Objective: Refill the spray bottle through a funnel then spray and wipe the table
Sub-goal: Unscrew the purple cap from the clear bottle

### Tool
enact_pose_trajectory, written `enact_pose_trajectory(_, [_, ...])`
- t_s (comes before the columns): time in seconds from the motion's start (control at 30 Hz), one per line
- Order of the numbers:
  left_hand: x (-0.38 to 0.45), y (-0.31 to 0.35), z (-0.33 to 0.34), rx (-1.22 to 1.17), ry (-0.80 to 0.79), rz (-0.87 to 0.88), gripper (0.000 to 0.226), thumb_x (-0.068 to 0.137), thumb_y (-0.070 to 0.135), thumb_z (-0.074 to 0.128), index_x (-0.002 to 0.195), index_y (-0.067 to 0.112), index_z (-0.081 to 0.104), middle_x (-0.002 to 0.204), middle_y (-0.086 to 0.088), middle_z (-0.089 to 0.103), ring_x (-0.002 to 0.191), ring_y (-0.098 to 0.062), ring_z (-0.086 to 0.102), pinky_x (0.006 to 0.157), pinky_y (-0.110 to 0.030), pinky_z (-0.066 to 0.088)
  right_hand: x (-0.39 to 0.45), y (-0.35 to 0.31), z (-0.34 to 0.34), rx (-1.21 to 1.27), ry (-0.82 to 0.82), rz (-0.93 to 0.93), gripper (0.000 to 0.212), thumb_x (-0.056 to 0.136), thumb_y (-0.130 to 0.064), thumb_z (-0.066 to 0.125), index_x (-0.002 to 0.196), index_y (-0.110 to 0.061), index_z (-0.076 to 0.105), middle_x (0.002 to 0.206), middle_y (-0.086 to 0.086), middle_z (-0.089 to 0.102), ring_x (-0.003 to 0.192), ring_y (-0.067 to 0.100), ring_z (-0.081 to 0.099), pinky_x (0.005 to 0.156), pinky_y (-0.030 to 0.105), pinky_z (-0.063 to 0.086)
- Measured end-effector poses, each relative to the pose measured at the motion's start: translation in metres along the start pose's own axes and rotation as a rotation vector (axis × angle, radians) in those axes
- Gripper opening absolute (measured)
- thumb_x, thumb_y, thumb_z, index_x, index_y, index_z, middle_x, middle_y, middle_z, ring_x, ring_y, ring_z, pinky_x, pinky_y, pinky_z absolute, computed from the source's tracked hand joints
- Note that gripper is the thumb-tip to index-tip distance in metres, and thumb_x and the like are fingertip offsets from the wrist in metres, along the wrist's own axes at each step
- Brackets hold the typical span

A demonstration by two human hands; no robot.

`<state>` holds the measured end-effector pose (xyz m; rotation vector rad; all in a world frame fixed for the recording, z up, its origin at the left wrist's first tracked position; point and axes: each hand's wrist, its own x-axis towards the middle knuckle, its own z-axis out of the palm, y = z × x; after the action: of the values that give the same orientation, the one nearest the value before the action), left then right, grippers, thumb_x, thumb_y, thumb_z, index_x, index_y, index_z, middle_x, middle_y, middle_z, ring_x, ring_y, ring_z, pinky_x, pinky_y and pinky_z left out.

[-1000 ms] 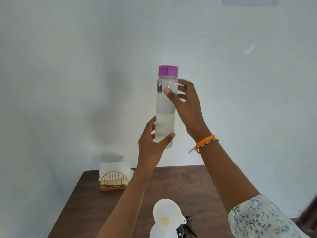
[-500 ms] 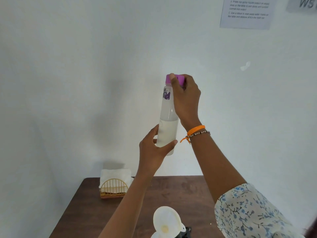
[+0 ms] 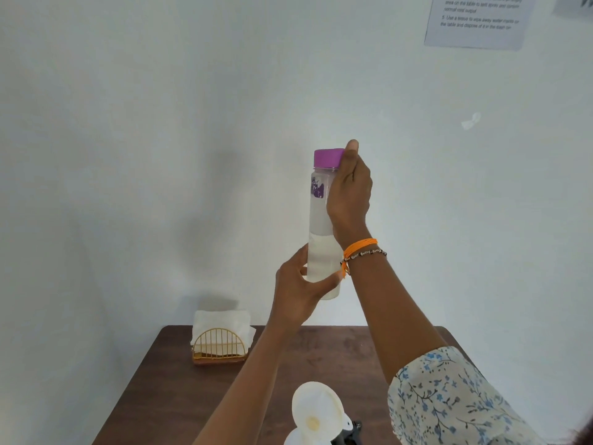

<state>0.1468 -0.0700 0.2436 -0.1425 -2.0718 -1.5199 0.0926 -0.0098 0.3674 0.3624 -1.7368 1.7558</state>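
I hold a tall clear water bottle (image 3: 317, 226) upright in the air above the table, about half full of cloudy liquid. My left hand (image 3: 296, 293) grips its lower end. My right hand (image 3: 349, 194) wraps the upper part, fingers on the purple cap (image 3: 327, 158). Below, at the frame's bottom edge, a white funnel (image 3: 316, 409) sits in the top of the spray bottle (image 3: 295, 440), of which only a sliver shows. A black spray head (image 3: 351, 433) lies beside it.
A brown wooden table (image 3: 167, 390) stands against a white wall. At its back left a gold wire holder (image 3: 219, 346) carries white tissues (image 3: 221, 322). A printed sheet (image 3: 481, 20) hangs on the wall at the upper right.
My right hand slid up from the bottle's middle to the purple cap and now grips it from the side. The bottle sits a little lower in view; my left hand kept its hold.
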Motion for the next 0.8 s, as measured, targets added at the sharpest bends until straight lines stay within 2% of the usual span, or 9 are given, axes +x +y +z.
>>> enact_pose_trajectory(0.07, [0.000, -0.003, -0.005, 0.023, -0.007, -0.010, 0.045, 0.069, 0.038, 0.077, 0.109, 0.042, 0.055, 0.098, 0.023, 0.063, 0.089, -0.001, 0.061, 0.065, -0.006, 0.047, 0.005, 0.002, -0.007, 0.278, -0.228, 0.145, 0.059, 0.098, -0.046, 0.021, 0.076, -0.013, 0.065, 0.070, 0.001, 0.069, 0.060, 0.017, 0.062, 0.059, 0.027, 0.052])
enact_pose_trajectory(0.13, [0.001, -0.006, -0.011, 0.060, -0.019, -0.017, 0.051, 0.069, 0.043, 0.076, 0.115, 0.036, 0.054, 0.104, 0.018, 0.062, 0.090, -0.004, 0.060, 0.062, -0.007, 0.047, 0.009, 0.006, -0.017, 0.538, -0.364, 0.262, 0.051, 0.099, -0.042, 0.025, 0.088, -0.013, 0.067, 0.078, 0.001, 0.070, 0.064, 0.015, 0.062, 0.061, 0.026, 0.052])
enact_pose_trajectory(0.2, [0.001, -0.008, -0.015, 0.085, -0.026, -0.019, 0.059, 0.069, 0.044, 0.075, 0.122, 0.030, 0.052, 0.111, 0.013, 0.061, 0.092, -0.008, 0.059, 0.062, -0.007, 0.047, 0.011, 0.011, -0.022, 0.561, -0.318, 0.298, 0.031, 0.098, -0.032, 0.035, 0.097, -0.012, 0.059, 0.088, 0.004, 0.062, 0.078, 0.020, 0.058, 0.073, 0.034, 0.048])
enact_pose_trajectory(0.27, [0.002, -0.008, -0.016, 0.094, -0.037, -0.007, 0.061, 0.069, 0.043, 0.075, 0.124, 0.029, 0.051, 0.114, 0.012, 0.060, 0.092, -0.008, 0.058, 0.062, -0.006, 0.046, 0.010, 0.014, -0.022, 0.513, -0.202, 0.275, 0.019, 0.097, -0.027, 0.039, 0.092, -0.013, 0.050, 0.087, 0.005, 0.053, 0.079, 0.020, 0.051, 0.074, 0.035, 0.043])
enact_pose_trajectory(0.37, [0.003, -0.008, -0.013, 0.098, -0.037, 0.006, 0.063, 0.070, 0.042, 0.075, 0.126, 0.027, 0.051, 0.118, 0.009, 0.061, 0.094, -0.011, 0.057, 0.062, -0.007, 0.046, 0.006, 0.009, -0.021, 0.519, -0.093, 0.195, 0.024, 0.095, -0.038, 0.044, 0.082, -0.018, 0.041, 0.081, -0.002, 0.044, 0.070, 0.011, 0.045, 0.065, 0.026, 0.042])
enact_pose_trajectory(0.53, [0.003, -0.005, -0.007, 0.092, -0.001, 0.005, 0.064, 0.069, 0.044, 0.075, 0.125, 0.029, 0.049, 0.116, 0.012, 0.059, 0.089, -0.008, 0.057, 0.058, -0.002, 0.044, 0.001, -0.003, -0.019, 0.250, -0.063, -0.007, 0.052, 0.070, -0.033, 0.078, 0.098, -0.022, 0.036, 0.098, 0.000, 0.044, 0.078, 0.013, 0.052, 0.058, 0.014, 0.047])
enact_pose_trajectory(0.6, [0.003, -0.003, -0.004, 0.082, 0.011, -0.003, 0.060, 0.069, 0.045, 0.074, 0.122, 0.035, 0.048, 0.108, 0.021, 0.055, 0.084, -0.002, 0.056, 0.056, 0.001, 0.042, 0.003, -0.004, -0.020, 0.274, -0.098, 0.014, 0.045, 0.075, -0.026, 0.073, 0.101, -0.021, 0.037, 0.101, 0.005, 0.052, 0.080, 0.015, 0.057, 0.063, 0.019, 0.049])
enact_pose_trajectory(0.7, [0.001, -0.001, -0.003, 0.061, 0.021, 0.002, 0.052, 0.069, 0.044, 0.075, 0.110, 0.048, 0.043, 0.095, 0.037, 0.049, 0.081, 0.009, 0.054, 0.055, 0.004, 0.037, 0.005, -0.005, -0.024, 0.414, -0.204, 0.070, 0.016, 0.086, -0.024, 0.053, 0.096, -0.014, 0.046, 0.092, 0.002, 0.056, 0.078, 0.013, 0.055, 0.068, 0.024, 0.045])
enact_pose_trajectory(0.8, [0.000, -0.003, -0.002, 0.060, 0.026, -0.005, 0.054, 0.069, 0.046, 0.074, 0.116, 0.041, 0.048, 0.098, 0.028, 0.053, 0.083, 0.007, 0.055, 0.057, 0.003, 0.039, 0.005, -0.010, -0.027, 0.431, -0.239, 0.105, 0.030, 0.080, -0.038, 0.048, 0.087, -0.011, 0.058, 0.091, 0.007, 0.055, 0.076, 0.015, 0.052, 0.069, 0.029, 0.044])
